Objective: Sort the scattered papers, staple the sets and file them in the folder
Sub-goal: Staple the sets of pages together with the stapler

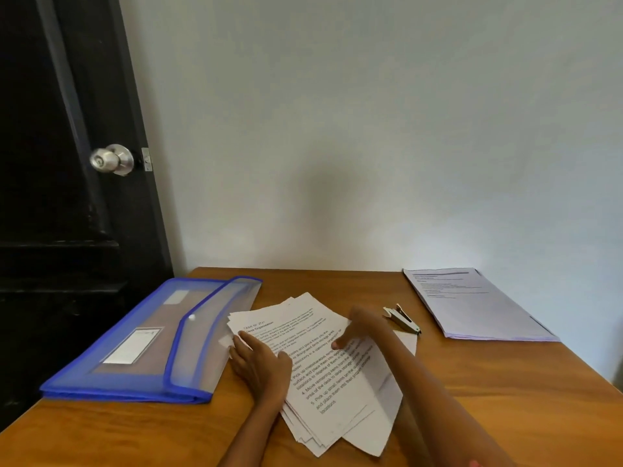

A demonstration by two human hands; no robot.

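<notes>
Both hands work on the loose pile of papers [330,369] at the centre of the table [505,399]. The left hand [259,362] lies flat on the near-left edge of the pile, fingers straight, pressing the sheets down. The right hand [357,328] rests on the top sheet with fingers bent downward; whether it pinches a sheet or only touches it cannot be told. The 2 hands are apart, with printed text visible between them.

The sheets under the hands are fanned and skewed, so the step in hand appears to be gathering or sorting.

1. Keep the left hand as an anchor so the lower sheets do not slide.
2. Draw 1 sheet at a time with the right hand, reading its heading first.
3. Square the edges before stapling.

The stapler [403,320] lies just beyond the right hand. A neat stack [478,305] sits further right. The blue folder [151,342], flap closed, lies just left of the left hand.
</notes>
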